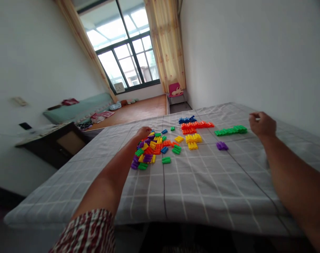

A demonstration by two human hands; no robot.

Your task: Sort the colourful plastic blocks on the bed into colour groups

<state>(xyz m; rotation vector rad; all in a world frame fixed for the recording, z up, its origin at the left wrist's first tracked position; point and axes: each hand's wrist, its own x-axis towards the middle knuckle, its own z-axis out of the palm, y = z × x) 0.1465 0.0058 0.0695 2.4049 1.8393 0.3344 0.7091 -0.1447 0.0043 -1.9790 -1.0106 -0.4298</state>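
Colourful plastic ridged blocks lie in a loose pile [151, 149] on a grey checked bed cover. At its far left edge is my left hand [143, 132], fingers curled down by the blocks; what they hold, if anything, is hidden. My right hand [264, 124] is curled closed over the right side of the cover, with no block visible in it. It is closest to a row of joined green blocks [231, 130]. Left of that row sit joined orange blocks [197, 125], yellow blocks [193, 138] and dark blue blocks [187, 119]. A purple block [222, 146] lies nearer me.
The checked cover [197, 189] spreads over a wide raised surface, with a white wall on the right. Single green blocks [166, 160] lie beside the pile. Beyond are a low brown platform [141, 109], a pink chair [174, 88] and a dark cabinet [54, 144].
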